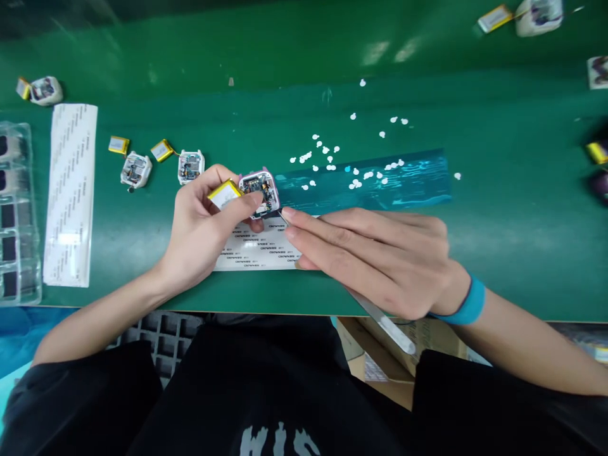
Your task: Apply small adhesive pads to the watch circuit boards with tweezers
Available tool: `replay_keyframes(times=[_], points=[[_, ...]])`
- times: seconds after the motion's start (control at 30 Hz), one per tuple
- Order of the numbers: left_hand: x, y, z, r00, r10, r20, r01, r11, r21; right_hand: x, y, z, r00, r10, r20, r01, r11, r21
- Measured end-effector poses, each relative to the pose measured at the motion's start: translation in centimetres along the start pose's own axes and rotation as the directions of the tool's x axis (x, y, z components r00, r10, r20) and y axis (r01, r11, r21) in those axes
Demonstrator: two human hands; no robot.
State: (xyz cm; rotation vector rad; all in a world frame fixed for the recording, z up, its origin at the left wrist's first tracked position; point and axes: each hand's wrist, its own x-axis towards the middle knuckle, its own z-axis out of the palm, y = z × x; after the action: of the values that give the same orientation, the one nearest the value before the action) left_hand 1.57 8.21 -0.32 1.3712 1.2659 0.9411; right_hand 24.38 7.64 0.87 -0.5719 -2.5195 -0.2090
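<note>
My left hand [204, 221] is closed around an open smartwatch case [268, 188] with a purple rim and a bare circuit board inside, my thumb pressing on the board. A yellow-edged battery [224, 194] lies beside the case, against the same hand. Fingers together, my right hand [375, 253] grips slim metal tweezers [380, 322]; their tip is at the case's lower right edge, and their rear end sticks out below my palm. Under both hands lies a white printed adhesive sheet [259, 249], partly covered.
Small white stickers [325, 150] are scattered beyond my hands, some on a blue film strip [418, 180]. Two white watch cases [136, 170] with batteries lie left. Further left are a white strip [71, 196] and a clear tray [29, 221]. Another case [539, 16] sits far right.
</note>
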Motion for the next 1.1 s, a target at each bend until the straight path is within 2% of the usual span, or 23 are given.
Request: replay_keyframes(times=[0.17, 0.33, 0.47, 0.6, 0.7, 0.8, 0.97, 1.0, 1.1], points=[[-0.1, -0.2, 0.2, 1.0, -0.014, -0.003, 0.013, 0.998, -0.054, 0.0, -0.2, 0.6, 0.993, -0.095, -0.071, 0.094, 0.995, -0.021], [-0.1, -0.3, 0.3, 0.999, -0.018, -0.047, 0.014, 0.998, -0.068, -0.2, -0.6, 1.6, 0.992, -0.08, -0.099, 0.078, 0.997, -0.028], [-0.1, 0.0, 0.3, 0.998, 0.035, -0.053, -0.031, 0.997, 0.071, -0.3, -0.8, 1.4, 0.996, -0.061, -0.071, 0.06, 0.998, -0.013], [-0.3, 0.3, 0.3, 0.992, 0.125, -0.027, -0.115, 0.961, 0.25, -0.1, -0.8, 1.2, 0.995, -0.094, -0.035, 0.095, 0.995, 0.037], [-0.4, 0.0, 0.4, 0.986, 0.164, 0.005, -0.158, 0.94, 0.303, -0.2, -0.6, 1.2, 0.999, -0.05, -0.018, 0.051, 0.997, 0.059], [-0.3, -0.6, 0.6, 0.982, 0.188, 0.018, -0.186, 0.944, 0.272, -0.2, -0.5, 0.9, 1.0, 0.002, -0.015, 0.0, 0.995, 0.102], [-0.5, -0.6, 0.6, 0.992, 0.118, 0.05, -0.124, 0.981, 0.152, -0.1, -0.4, -0.5, 0.987, 0.16, 0.032, -0.163, 0.961, 0.223], [-0.6, -0.5, 0.6, 0.993, 0.106, 0.057, -0.114, 0.984, 0.14, -0.1, -0.3, -0.6, 0.986, 0.16, 0.037, -0.164, 0.962, 0.22], [-0.7, -0.1, 0.4, 0.994, 0.102, 0.046, -0.108, 0.984, 0.14, -0.1, -0.1, -0.3, 0.998, 0.063, 0.021, -0.066, 0.977, 0.204]])
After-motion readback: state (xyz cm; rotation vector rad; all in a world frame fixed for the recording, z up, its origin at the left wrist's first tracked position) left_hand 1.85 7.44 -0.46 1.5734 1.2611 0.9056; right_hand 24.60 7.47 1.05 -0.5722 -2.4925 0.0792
